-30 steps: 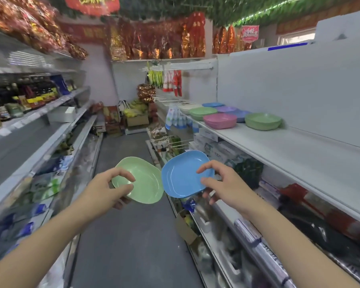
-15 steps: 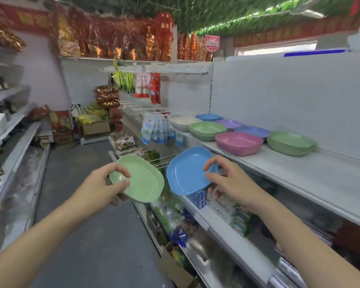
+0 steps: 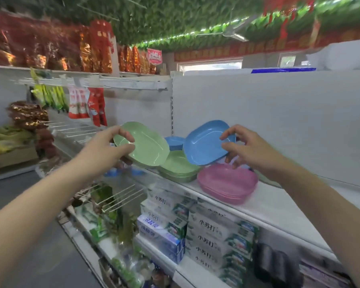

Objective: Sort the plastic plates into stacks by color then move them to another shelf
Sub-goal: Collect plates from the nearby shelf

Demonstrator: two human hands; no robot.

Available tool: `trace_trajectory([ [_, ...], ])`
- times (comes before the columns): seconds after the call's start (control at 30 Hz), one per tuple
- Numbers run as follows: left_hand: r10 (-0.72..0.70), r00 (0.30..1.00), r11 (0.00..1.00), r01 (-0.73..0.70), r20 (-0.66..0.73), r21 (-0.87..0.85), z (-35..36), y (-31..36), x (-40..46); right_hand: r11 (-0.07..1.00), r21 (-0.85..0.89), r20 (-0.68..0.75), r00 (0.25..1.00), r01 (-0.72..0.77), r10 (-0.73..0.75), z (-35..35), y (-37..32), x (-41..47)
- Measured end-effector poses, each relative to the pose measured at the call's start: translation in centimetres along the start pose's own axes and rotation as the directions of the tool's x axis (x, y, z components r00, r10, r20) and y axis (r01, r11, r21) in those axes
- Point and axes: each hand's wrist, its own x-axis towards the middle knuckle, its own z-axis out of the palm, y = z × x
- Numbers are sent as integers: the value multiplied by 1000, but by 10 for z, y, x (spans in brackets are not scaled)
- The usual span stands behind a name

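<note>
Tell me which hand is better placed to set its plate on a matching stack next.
Probably the left hand: its green plate hovers beside the green stack. The right hand holds a blue plate in front of the blue stack, which lies farther back.

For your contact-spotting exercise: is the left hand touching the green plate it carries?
Touching. The head view shows the left hand pinching the green plate at its rim.

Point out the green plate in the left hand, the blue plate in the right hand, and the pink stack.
green plate (image 3: 148, 148), head view, inner face
blue plate (image 3: 204, 146), head view, inner face
pink stack (image 3: 227, 181), head view, top plate's middle
</note>
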Motion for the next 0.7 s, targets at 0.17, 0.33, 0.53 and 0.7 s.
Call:
trace_trajectory([
  [0.17, 35, 999, 999, -35, 36, 9, 26, -12, 80, 993, -114, -17, 1000, -27, 25, -1, 16, 84],
  [0.33, 35, 997, 999, -35, 69, 7, 37, -36, 135, 978, -208, 47, 998, -30, 41, 24, 31, 134],
  [0.53, 39, 993, 999, -36, 109, -24, 38, -65, 200, 964, -247, 1, 995, -98, 101, 62, 41, 192],
  [0.7, 39, 988, 999, -34, 147, -36, 31, -95, 259, 953, -181, -97, 969, -244, 229, 102, 50, 236],
])
